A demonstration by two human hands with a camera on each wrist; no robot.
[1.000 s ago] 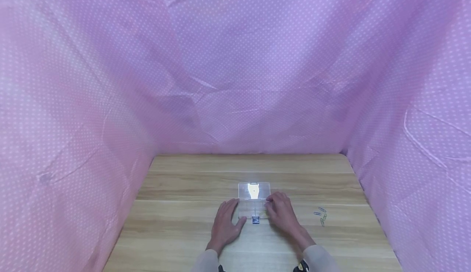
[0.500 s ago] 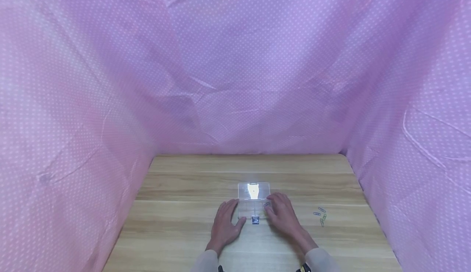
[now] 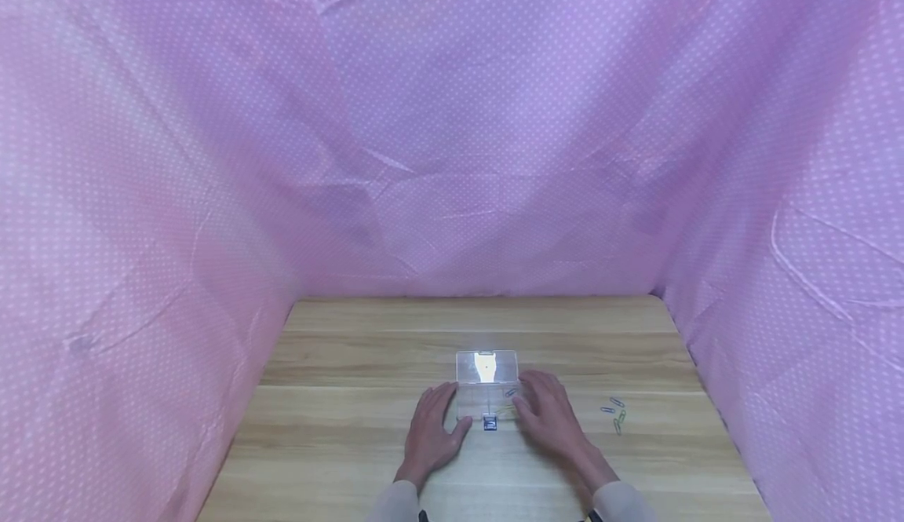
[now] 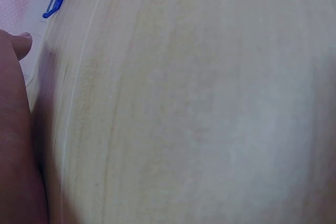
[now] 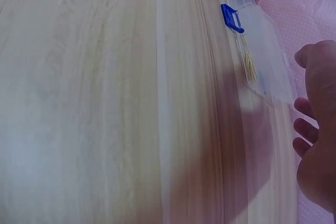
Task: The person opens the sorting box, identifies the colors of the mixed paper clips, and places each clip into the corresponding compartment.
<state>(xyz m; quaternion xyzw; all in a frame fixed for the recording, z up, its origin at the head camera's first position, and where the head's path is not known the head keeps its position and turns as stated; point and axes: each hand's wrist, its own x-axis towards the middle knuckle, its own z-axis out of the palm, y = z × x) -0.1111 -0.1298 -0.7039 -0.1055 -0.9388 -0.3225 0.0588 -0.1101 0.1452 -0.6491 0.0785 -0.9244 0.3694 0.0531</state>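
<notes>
A clear plastic box stands on the table with its lid tipped back and its blue latch toward me. My left hand holds its left side, thumb at the near corner and fingers toward the back one. By the right side is my right hand, fingers loosely bent and nothing between them. In the box's right compartment lie a blue paper clip and some thin yellow pieces. The right wrist view shows the right hand's fingers apart from the box wall.
To the right on the wooden table lie several loose paper clips, among them a blue one and a green one. A pink dotted cloth hangs around the table's back and sides.
My right hand has drawn back slightly to the right from the box's right compartment, and the blue paper clip now shows there. The left hand has kept its place.
</notes>
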